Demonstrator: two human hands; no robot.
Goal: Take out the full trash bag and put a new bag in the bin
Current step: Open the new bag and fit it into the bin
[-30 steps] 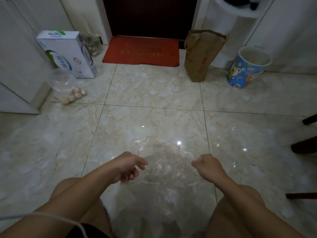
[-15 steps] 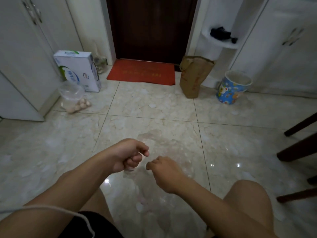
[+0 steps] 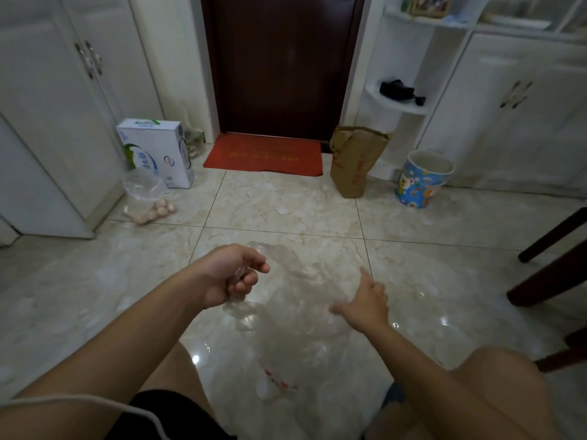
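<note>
Down low between the bare knees, a clear plastic bag [image 3: 295, 315] hangs in front of the person, so thin that the marble floor tiles [image 3: 286, 201] show straight through it. It's crinkled, catching glints of light, and near its lower end there's a bit of red and white print. The film billows wide from the left hand across to the right hand.

The left hand [image 3: 233, 274] has its fingers curled in, pinching a gathered bit of the bag's edge against the thumb. The right hand [image 3: 365, 301] is looser: fingers stretched out and slightly spread, index pointing forward, laid against the film. Whether it actually grips the plastic, I can't tell.

Further out on the floor, left side, a second clear bag [image 3: 147, 198] with pale egg-like lumps in it sits just in front of a white and blue carton [image 3: 157, 152], beside the white cabinet doors [image 3: 63, 100].

Centre, a red doormat [image 3: 263, 154] lies at the foot of a dark brown door [image 3: 281, 65]. Just right of the mat stands a tall brown paper bag [image 3: 354, 163], upright and a little slumped. And there's the bin [image 3: 422, 179]: a small blue cartoon-patterned bucket with a white inside, standing near the white corner shelves [image 3: 400, 103], well apart from the hands. Dark chair legs [image 3: 552, 249] poke in at the right edge.
</note>
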